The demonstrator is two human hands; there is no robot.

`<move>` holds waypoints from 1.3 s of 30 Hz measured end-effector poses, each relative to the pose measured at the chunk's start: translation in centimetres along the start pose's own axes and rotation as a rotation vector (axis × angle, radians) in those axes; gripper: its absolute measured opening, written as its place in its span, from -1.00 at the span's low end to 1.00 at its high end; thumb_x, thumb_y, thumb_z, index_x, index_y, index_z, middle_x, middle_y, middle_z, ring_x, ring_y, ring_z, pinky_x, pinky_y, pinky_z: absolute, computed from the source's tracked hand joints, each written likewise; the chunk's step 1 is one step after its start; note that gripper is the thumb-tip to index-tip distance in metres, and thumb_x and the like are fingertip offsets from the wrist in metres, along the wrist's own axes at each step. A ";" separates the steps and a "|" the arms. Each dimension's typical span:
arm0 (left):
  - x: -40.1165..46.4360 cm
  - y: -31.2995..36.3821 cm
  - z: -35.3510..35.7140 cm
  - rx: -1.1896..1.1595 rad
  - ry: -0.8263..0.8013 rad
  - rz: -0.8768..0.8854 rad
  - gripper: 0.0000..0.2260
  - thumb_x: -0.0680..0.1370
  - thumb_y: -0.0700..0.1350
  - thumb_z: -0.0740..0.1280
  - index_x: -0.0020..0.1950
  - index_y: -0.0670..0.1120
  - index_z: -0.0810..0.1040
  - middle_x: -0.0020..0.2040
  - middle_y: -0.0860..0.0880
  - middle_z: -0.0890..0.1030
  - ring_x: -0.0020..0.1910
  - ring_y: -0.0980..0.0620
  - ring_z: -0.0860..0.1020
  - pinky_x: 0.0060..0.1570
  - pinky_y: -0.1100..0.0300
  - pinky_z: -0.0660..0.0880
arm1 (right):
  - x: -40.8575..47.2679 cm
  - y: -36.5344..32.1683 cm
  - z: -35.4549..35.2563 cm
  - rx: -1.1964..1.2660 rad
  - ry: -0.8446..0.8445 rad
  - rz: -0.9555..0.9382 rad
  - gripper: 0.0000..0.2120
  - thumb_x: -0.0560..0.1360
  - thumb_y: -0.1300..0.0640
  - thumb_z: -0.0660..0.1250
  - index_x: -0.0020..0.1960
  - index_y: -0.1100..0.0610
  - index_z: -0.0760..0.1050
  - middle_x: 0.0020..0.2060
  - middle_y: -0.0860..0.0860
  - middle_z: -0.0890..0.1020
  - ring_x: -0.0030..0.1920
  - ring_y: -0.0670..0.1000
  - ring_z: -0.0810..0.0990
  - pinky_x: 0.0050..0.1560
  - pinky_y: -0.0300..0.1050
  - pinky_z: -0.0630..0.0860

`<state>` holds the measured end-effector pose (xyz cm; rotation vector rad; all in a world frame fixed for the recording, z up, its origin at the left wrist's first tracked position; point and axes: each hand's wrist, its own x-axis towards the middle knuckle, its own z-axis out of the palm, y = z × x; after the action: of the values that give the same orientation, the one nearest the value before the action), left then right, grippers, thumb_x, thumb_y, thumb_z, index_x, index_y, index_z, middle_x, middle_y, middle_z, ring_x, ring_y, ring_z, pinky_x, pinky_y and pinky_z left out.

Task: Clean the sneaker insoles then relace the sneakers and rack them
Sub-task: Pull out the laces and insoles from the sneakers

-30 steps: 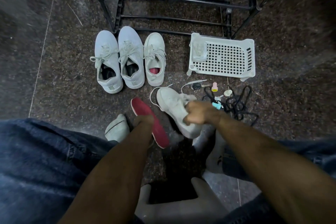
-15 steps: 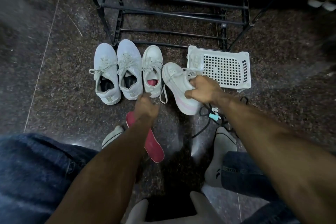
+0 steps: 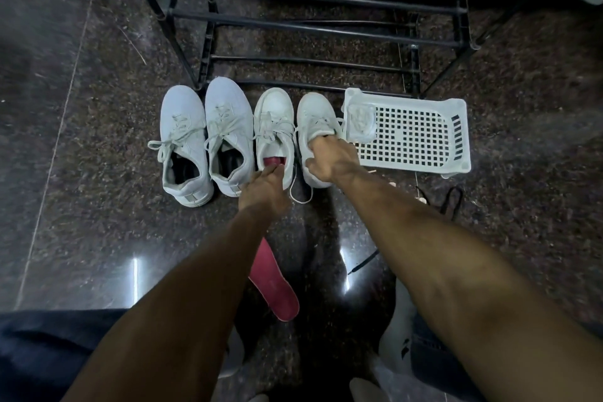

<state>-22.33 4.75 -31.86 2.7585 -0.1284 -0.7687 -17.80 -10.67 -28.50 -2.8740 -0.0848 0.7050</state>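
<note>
Under the right hand (image 3: 329, 161), the fourth sneaker (image 3: 315, 127), collar pinched in its curled grip.

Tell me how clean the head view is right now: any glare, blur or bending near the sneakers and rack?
Head view: two bright glare streaks on the polished floor, beside the loose red insole; dim overall lighting; the frame's edges and both forearms are smeared; wide-angle bending splays the shoe rack bars; the sneaker row, left hand and right hand stay reasonably sharp.
</note>
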 end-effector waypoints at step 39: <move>-9.7 1.1 7.7 -0.631 0.058 -0.136 -0.89 0.45 -0.18 0.39 -0.05 -0.02 0.59 -0.10 -0.06 0.67 -0.14 -0.06 0.61 -0.11 0.09 0.54 | -15.1 -0.7 9.5 0.351 -0.098 0.171 -0.72 0.49 -0.10 0.34 0.13 0.01 0.50 0.07 0.12 0.63 0.09 0.19 0.60 0.03 -0.05 0.49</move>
<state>-34.64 3.37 -33.09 2.1960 0.2716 -0.6232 -35.62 -9.99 -29.78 -2.5307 0.2499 0.8007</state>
